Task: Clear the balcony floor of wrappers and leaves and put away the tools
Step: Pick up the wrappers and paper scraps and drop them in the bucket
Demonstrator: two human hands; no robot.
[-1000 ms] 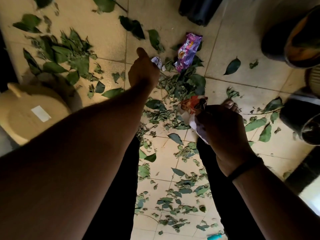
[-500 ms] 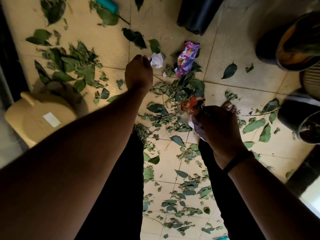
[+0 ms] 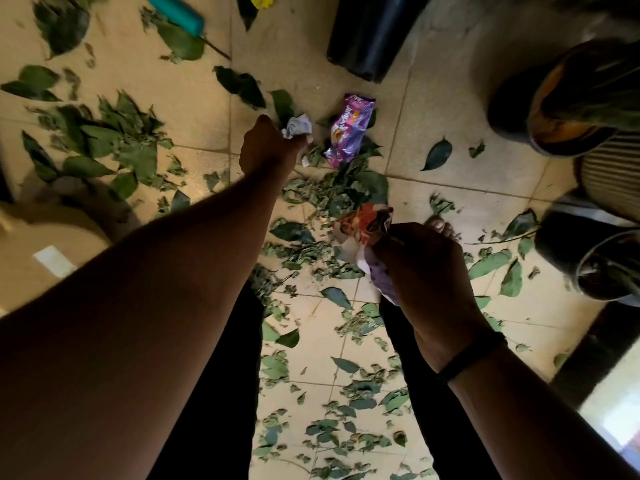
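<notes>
Wrapper [image 3: 350, 133] lies on floor [image 3: 450, 98], right of the left hand [image 3: 268, 148].

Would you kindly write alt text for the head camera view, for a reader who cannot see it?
Seen from above, a person's left hand pinches a crumpled white wrapper while the right hand grips a bunch of red and white wrappers. A purple wrapper and green leaves litter the tiled floor.

Bare forearms, a black wristband [image 3: 472, 355] on the right, black trousers [image 3: 214, 393].
</notes>
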